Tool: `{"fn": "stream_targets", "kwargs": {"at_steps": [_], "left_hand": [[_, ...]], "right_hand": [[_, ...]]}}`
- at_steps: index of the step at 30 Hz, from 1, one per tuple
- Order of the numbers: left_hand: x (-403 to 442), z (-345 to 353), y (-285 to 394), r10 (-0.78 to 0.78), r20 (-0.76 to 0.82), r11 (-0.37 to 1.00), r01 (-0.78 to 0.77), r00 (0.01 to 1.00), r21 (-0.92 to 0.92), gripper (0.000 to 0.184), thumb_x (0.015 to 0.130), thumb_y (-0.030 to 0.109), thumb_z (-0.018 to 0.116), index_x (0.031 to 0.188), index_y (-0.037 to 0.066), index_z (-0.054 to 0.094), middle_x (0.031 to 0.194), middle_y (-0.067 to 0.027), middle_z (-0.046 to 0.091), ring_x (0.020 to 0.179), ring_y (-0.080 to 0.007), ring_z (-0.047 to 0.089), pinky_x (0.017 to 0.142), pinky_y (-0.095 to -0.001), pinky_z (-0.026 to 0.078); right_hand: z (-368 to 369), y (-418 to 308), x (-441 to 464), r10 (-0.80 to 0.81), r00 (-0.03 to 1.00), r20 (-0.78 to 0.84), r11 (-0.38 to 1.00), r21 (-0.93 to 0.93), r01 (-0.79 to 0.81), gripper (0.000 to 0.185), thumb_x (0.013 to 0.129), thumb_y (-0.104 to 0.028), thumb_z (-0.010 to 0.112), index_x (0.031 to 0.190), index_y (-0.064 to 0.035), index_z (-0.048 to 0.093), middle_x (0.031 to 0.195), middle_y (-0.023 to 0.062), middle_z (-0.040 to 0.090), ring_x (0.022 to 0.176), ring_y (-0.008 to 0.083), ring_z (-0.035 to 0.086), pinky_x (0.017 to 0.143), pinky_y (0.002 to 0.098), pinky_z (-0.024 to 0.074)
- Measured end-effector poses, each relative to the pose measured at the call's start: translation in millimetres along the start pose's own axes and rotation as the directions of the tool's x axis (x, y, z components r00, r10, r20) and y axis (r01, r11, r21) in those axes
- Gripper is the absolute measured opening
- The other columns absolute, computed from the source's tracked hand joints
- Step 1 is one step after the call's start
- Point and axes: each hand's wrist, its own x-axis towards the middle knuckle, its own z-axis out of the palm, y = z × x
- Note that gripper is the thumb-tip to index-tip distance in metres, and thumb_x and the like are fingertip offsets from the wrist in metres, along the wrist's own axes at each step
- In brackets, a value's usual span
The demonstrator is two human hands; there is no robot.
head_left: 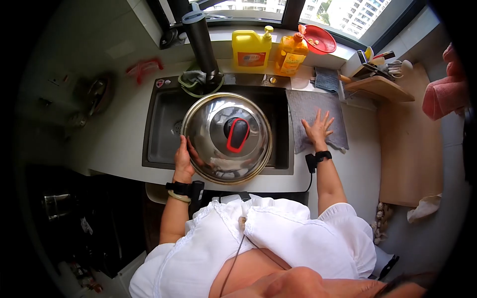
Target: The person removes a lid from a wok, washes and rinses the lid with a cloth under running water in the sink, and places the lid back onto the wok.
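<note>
A large round metal pot lid (206, 116) with a glass centre and a red-and-black handle (238, 135) is over the dark sink (164, 119) and covers much of it. At its left rim, my left hand (184, 164) grips the edge, fingers pointing up along the side. Whether a pan is under the lid is hidden. My right hand (316, 130) is spread out, palm down, over a grey cloth (310, 104) on the counter right of the sink. Nothing is held in it.
A yellow jug (251, 47) and an orange soap bottle (291, 54) stand behind the sink, near a red bowl (320, 39). The black tap (201, 44) rises at the back left. A wooden board (410, 144) and a utensil holder (365, 64) are at right.
</note>
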Motion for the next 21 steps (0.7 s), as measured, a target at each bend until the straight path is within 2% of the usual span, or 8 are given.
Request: {"fn": "stream_targets", "kwargs": {"at_steps": [4, 5, 7, 9, 11, 14, 18, 21], "left_hand": [[-10, -2, 1, 0.034, -0.008, 0.999, -0.034, 0.999, -0.026, 0.048, 0.097, 0.047, 0.053, 0.12, 0.006, 0.059, 0.112, -0.0031, 0.063, 0.099, -0.0138, 0.06, 0.089, -0.0287, 0.05], [-9, -8, -1, 0.043, -0.017, 0.998, -0.044, 0.999, -0.043, 0.049, 0.097, 0.047, 0.053, 0.12, 0.005, 0.058, 0.112, -0.0034, 0.063, 0.099, -0.0139, 0.06, 0.089, -0.0287, 0.05], [-10, -17, -6, 0.051, -0.005, 0.995, -0.051, 0.999, -0.08, 0.049, 0.096, 0.047, 0.054, 0.121, 0.005, 0.058, 0.113, -0.0036, 0.063, 0.099, -0.0145, 0.059, 0.09, -0.0294, 0.05], [-10, -9, -13, 0.056, -0.003, 0.991, -0.056, 0.998, -0.122, 0.049, 0.097, 0.048, 0.052, 0.122, 0.006, 0.058, 0.115, -0.0042, 0.063, 0.103, -0.0163, 0.059, 0.091, -0.0317, 0.05], [-16, -4, -24, 0.064, -0.013, 0.983, -0.065, 0.998, -0.172, 0.049, 0.098, 0.048, 0.05, 0.124, 0.007, 0.057, 0.117, -0.0048, 0.063, 0.106, -0.0182, 0.059, 0.092, -0.034, 0.05], [-19, -8, -34, -0.043, -0.016, 0.971, 0.038, 0.999, -0.235, 0.048, 0.099, 0.047, 0.047, 0.126, 0.008, 0.055, 0.118, -0.0059, 0.062, 0.109, -0.021, 0.059, 0.094, -0.0379, 0.049], [-7, -23, -56, -0.047, -0.156, 0.988, 0.023, 0.987, -0.155, 0.04, 0.099, 0.047, 0.049, 0.115, 0.012, 0.06, 0.099, -0.0012, 0.066, 0.087, -0.0162, 0.062, 0.079, -0.0363, 0.054], [-22, 0, -46, -0.025, -0.139, 0.965, -0.012, 0.99, -0.261, 0.038, 0.098, 0.047, 0.051, 0.094, 0.011, 0.062, 0.08, 0.0008, 0.064, 0.063, -0.0132, 0.057, 0.057, -0.0292, 0.05]], "right_hand": [[10, -4, -21, -0.141, 0.985, -0.102, 0.99, 0.014, 0.143, 0.086, 0.084, -0.053, 0.064, 0.152, -0.0157, 0.026, 0.16, 0.016, 0.004, 0.145, 0.0456, -0.006, 0.102, 0.0774, 0.0155], [5, -13, -32, -0.22, 0.963, -0.153, 0.974, 0.026, 0.226, 0.083, 0.087, -0.051, 0.062, 0.151, -0.0128, 0.027, 0.158, 0.0172, 0.016, 0.145, 0.0422, 0.011, 0.104, 0.0718, 0.0213], [-4, -38, -56, -0.318, 0.945, 0.073, 0.774, 0.596, 0.214, 0.075, 0.09, -0.049, 0.06, 0.149, -0.0119, 0.031, 0.153, 0.0165, 0.029, 0.142, 0.0366, 0.024, 0.106, 0.0607, 0.0285], [3, -66, -81, -0.358, 0.88, 0.313, 0.454, 0.881, -0.129, 0.065, 0.094, -0.047, 0.056, 0.145, -0.0096, 0.039, 0.144, 0.0146, 0.044, 0.132, 0.0299, 0.04, 0.104, 0.0471, 0.0361], [34, -96, -95, -0.324, 0.722, 0.611, 0.086, 0.779, -0.621, 0.05, 0.101, -0.042, 0.046, 0.133, -0.0028, 0.052, 0.128, 0.0117, 0.058, 0.115, 0.0252, 0.056, 0.097, 0.0356, 0.0447], [24, -99, -88, -0.427, 0.715, 0.554, -0.043, 0.777, -0.627, 0.047, 0.104, -0.038, 0.038, 0.128, -0.0006, 0.053, 0.119, 0.0128, 0.063, 0.102, 0.0202, 0.063, 0.089, 0.0357, 0.0513], [52, -77, -83, -0.277, 0.795, 0.539, 0.235, 0.841, -0.488, 0.041, 0.103, -0.033, 0.042, 0.119, 0.0014, 0.06, 0.11, 0.0091, 0.066, 0.098, 0.0186, 0.062, 0.086, 0.0334, 0.0503], [5, -90, -107, -0.187, 0.897, 0.401, 0.244, 0.903, -0.353, 0.038, 0.103, -0.029, 0.043, 0.112, 0.0032, 0.061, 0.099, 0.0066, 0.065, 0.086, 0.0146, 0.059, 0.077, 0.029, 0.0487]]}}
